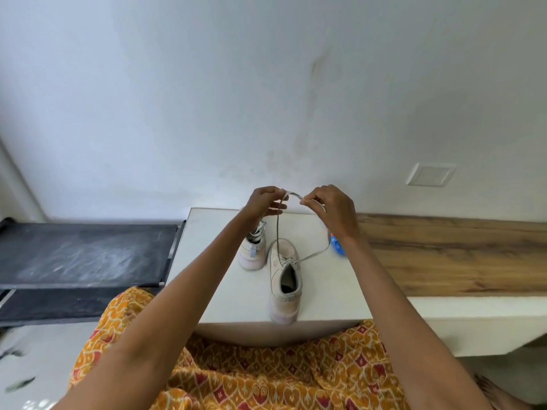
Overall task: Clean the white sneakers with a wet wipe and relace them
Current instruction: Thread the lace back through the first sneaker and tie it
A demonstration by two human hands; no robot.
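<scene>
— Where are the sneakers placed?

— Two pale sneakers are set on the white table (225, 291). The nearer sneaker (284, 279) is stood at the table's front edge, heel toward the person, its opening seen from above. The second sneaker (253, 250) is stood just beyond and left of the nearer one, partly hidden by the left forearm.

— And the lace?

— A grey lace (278, 226) is drawn up from the nearer sneaker's eyelets, both strands raised above the table's far side. One strand is pinched between thumb and fingertips of the left hand (265, 202), the remaining fingers loosely curled. The other strand is pinched by the curled fingers of the right hand (331, 208). A short arc of lace is spanned between the two hands.

— Anything else near the table?

— A blue object (337, 247) is seen at the table's right edge, mostly covered by the right wrist; what it is cannot be told. A wooden surface (444, 255) is joined to the table's right, a dark mat (83, 253) lies to its left.
</scene>
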